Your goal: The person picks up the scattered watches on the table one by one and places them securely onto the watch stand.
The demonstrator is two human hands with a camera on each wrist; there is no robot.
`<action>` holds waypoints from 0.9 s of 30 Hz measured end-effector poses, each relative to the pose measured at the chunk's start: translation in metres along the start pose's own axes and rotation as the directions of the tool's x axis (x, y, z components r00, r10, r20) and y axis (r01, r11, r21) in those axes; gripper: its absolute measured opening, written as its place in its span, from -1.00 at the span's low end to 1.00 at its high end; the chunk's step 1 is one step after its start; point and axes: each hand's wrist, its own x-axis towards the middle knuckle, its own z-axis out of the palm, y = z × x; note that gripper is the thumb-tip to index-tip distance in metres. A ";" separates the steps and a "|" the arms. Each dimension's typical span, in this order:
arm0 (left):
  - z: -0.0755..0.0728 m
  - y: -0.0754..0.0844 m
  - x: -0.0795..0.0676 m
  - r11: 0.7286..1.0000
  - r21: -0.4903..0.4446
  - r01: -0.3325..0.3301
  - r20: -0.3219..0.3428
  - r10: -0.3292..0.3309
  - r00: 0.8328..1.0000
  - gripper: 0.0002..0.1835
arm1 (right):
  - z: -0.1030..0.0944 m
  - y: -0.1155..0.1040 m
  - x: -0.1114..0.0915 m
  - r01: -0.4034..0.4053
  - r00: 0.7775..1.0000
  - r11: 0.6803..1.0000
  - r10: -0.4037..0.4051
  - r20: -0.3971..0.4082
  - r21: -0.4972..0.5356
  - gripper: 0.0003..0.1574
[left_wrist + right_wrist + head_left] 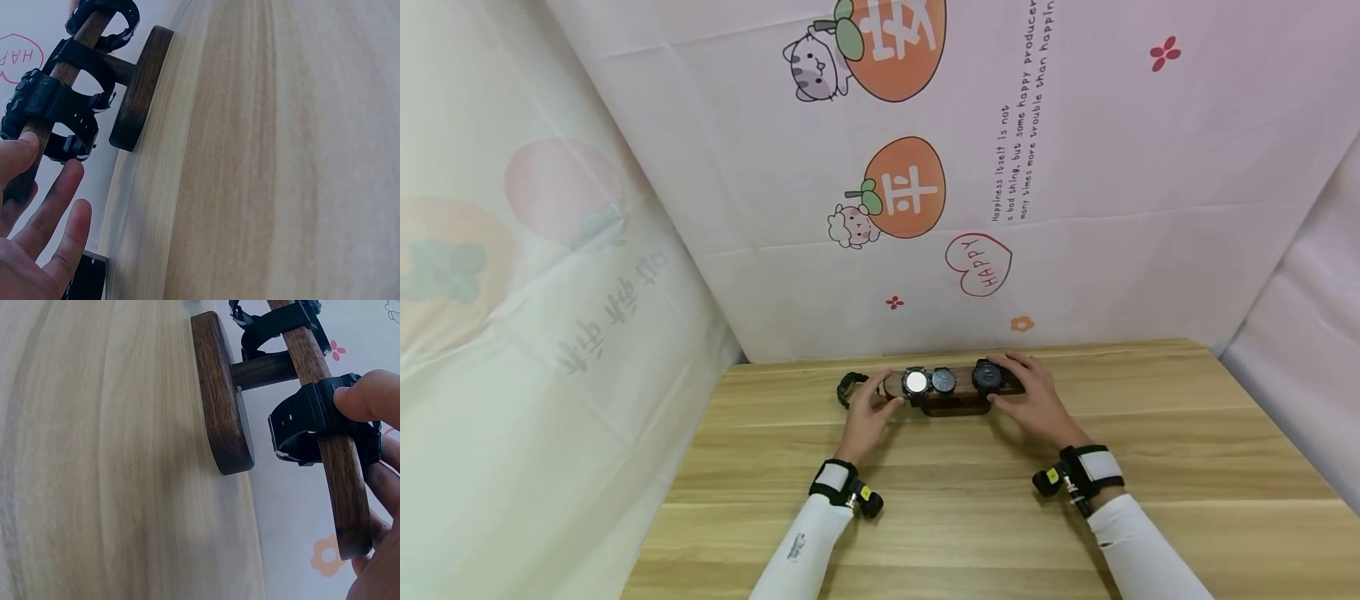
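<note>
A dark wooden watch stand with a T-shaped bar stands near the table's back edge. My left hand holds the bar's left end, thumb on top in the left wrist view, two fingers spread away. Beside it on the bar sit a watch with a bright white dial and a dark-faced watch. Towards the right end, my right hand grips a black watch looped round the bar, its thumb on the strap. The stand's base shows below the bar.
Another black watch lies on the wooden table just left of my left hand, partly hidden by it. A white printed cloth hangs close behind the table, with more cloth at both sides.
</note>
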 end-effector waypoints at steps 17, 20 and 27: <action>0.001 -0.001 0.001 1.000 -0.015 -0.003 -0.020 0.003 1.000 -0.35 | 0.009 -0.003 0.003 0.034 0.999 0.999 -0.034 -0.009 -0.021 -0.16; 0.002 -0.003 0.002 1.000 -0.028 -0.004 -0.023 0.003 1.000 -0.34 | 0.010 -0.004 0.003 0.030 1.000 0.999 -0.030 -0.005 -0.029 -0.16; 0.002 -0.001 0.001 1.000 -0.019 0.013 -0.025 -0.013 1.000 -0.35 | 0.011 -0.007 0.004 0.048 0.999 0.997 -0.049 -0.013 -0.061 -0.16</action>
